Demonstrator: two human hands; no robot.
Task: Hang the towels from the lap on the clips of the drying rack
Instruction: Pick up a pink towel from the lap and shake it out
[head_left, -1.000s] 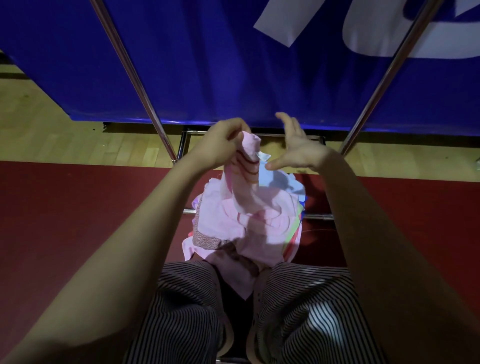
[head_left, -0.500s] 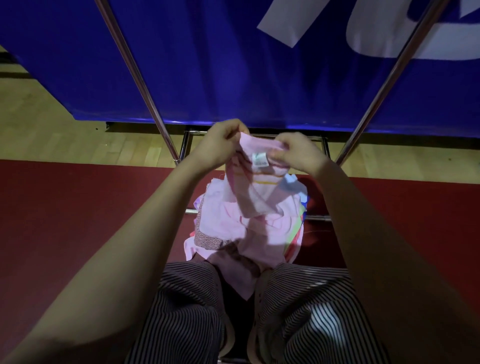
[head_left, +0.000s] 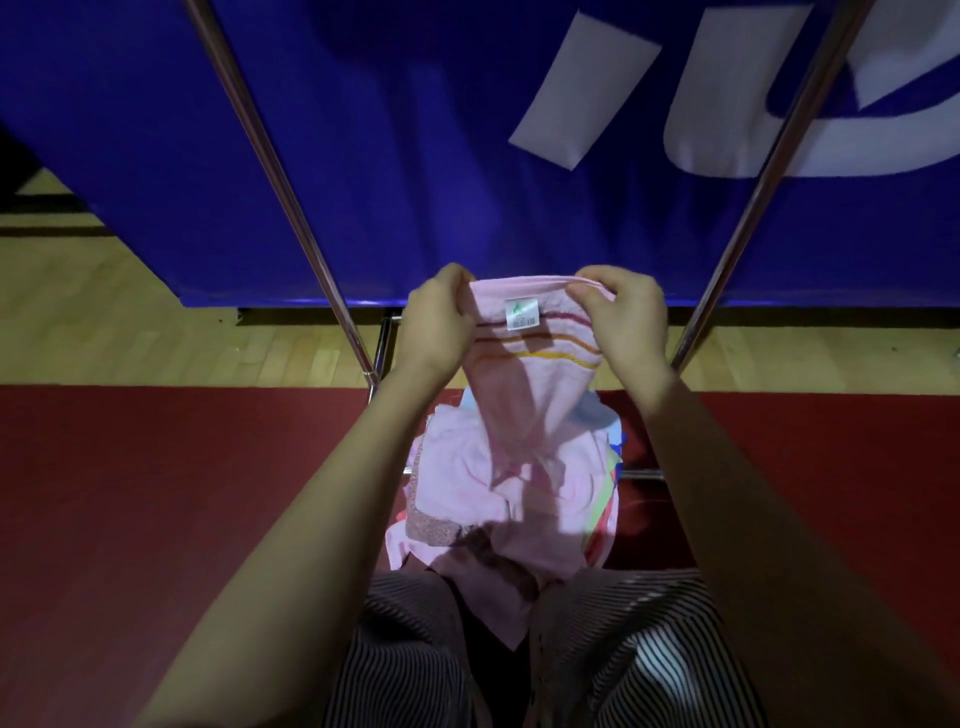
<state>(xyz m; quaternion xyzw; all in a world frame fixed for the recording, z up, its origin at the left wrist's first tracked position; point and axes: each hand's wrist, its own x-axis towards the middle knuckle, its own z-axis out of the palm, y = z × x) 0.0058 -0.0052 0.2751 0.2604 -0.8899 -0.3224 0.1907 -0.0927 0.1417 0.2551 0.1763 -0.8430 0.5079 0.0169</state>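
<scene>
Reaching forward with bare left forearm (head_left: 343, 493) and bare right forearm (head_left: 722, 493), both angled slightly inward. Gripping the top edge of a pink towel (head_left: 524, 374) with the left hand (head_left: 439, 322) at one corner and the right hand (head_left: 623, 317) at the other, fingers curled over the edge, hands level and apart.

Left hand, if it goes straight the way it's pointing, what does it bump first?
Probably the blue banner. The left hand, gripping the pink towel, points forward between the rack's two metal poles, so it likely misses them, though depth is hard to judge.
</scene>
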